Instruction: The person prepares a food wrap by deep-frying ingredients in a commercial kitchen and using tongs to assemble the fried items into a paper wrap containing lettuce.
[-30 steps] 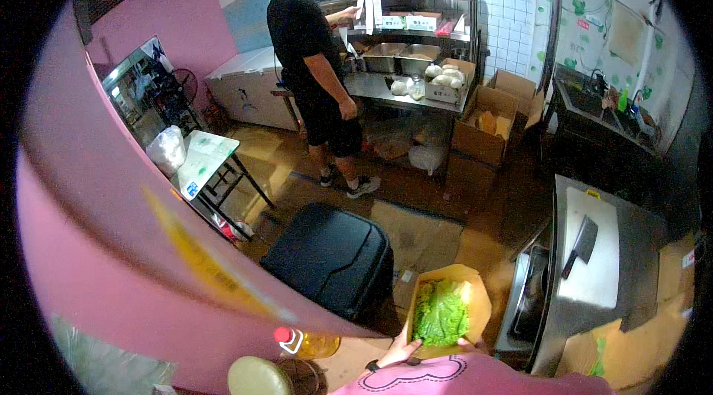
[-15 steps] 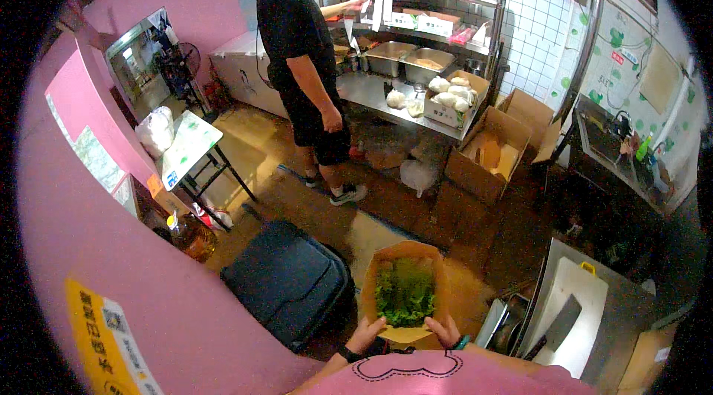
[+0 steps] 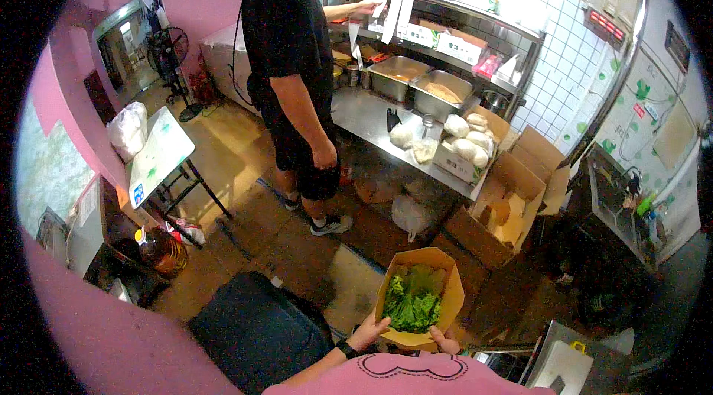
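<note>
Both hands (image 3: pixel 369 332) holding paper bag (image 3: pixel 420 296) of lettuce (image 3: pixel 413 302), co-worker (image 3: pixel 293 75) at counter (image 3: pixel 394 135)

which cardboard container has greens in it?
The brown paper bag held by left hand and right hand. The open cardboard box on the floor shows no greens.

Steel bench (image 3: pixel 371 121) ahead of me: two rectangular metal pans (image 3: pixel 420 83) side by side at the back, white bagged lumps (image 3: pixel 407 135) near its front edge, a cardboard tray of pale round dough balls (image 3: pixel 464 138) at its right end. Brown tiled floor (image 3: pixel 245 172) below: open cardboard box (image 3: pixel 497 209) by the bench's right end, white plastic bag (image 3: pixel 410 213) under the bench, dark blue bin (image 3: pixel 256 332) close to me, small white-topped folding table (image 3: pixel 157 153) at left.
</note>
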A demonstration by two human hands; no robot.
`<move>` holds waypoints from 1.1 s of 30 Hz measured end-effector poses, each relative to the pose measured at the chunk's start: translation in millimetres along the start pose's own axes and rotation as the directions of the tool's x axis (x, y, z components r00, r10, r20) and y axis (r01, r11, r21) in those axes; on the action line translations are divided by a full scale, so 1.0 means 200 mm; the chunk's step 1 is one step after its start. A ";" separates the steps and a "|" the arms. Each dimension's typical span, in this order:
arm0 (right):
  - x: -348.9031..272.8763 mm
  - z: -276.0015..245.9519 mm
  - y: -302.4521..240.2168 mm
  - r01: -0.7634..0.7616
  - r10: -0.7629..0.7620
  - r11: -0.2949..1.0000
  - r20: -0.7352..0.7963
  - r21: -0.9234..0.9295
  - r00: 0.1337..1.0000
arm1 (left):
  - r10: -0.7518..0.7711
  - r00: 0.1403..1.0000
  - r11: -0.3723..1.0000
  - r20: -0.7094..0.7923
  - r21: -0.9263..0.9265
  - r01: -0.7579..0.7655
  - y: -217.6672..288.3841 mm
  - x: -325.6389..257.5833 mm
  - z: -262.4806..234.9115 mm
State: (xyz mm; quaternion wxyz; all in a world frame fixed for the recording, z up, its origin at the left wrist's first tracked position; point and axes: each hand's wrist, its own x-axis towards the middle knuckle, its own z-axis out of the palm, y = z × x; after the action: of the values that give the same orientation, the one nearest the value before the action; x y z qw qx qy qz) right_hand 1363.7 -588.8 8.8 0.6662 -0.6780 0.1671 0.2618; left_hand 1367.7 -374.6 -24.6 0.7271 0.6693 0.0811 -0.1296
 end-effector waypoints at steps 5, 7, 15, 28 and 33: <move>0.36 0.00 -0.22 -0.055 0.063 0.984 0.041 -0.167 0.997 | -0.003 0.988 0.987 0.158 -0.156 0.028 0.00 0.42 -0.16; 0.53 -0.02 -0.20 0.118 -0.096 0.978 0.134 -0.169 0.986 | -0.149 0.969 0.967 0.197 -0.176 0.184 -0.01 0.58 -0.23; 1.46 -0.04 -0.64 0.551 -0.442 0.787 0.370 -0.278 0.818 | -0.197 0.961 0.951 -0.192 -0.277 0.139 0.25 1.12 -0.42; 2.65 -0.04 -1.39 0.738 -0.343 -0.371 0.822 -0.563 0.454 | -0.196 0.896 0.970 -0.397 -0.210 0.119 0.58 1.81 -0.59; 2.82 -0.05 -1.42 0.809 -0.277 -0.336 0.871 -0.482 0.404 | -0.101 0.946 0.994 -0.307 -0.070 0.083 0.58 2.07 -0.74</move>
State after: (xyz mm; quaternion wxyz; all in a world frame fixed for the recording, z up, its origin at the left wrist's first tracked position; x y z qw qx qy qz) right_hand 1983.0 -514.8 -85.0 0.0893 -0.8230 -0.5585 0.0518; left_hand 1805.2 -252.8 -48.1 0.7171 0.6561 0.2289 -0.0544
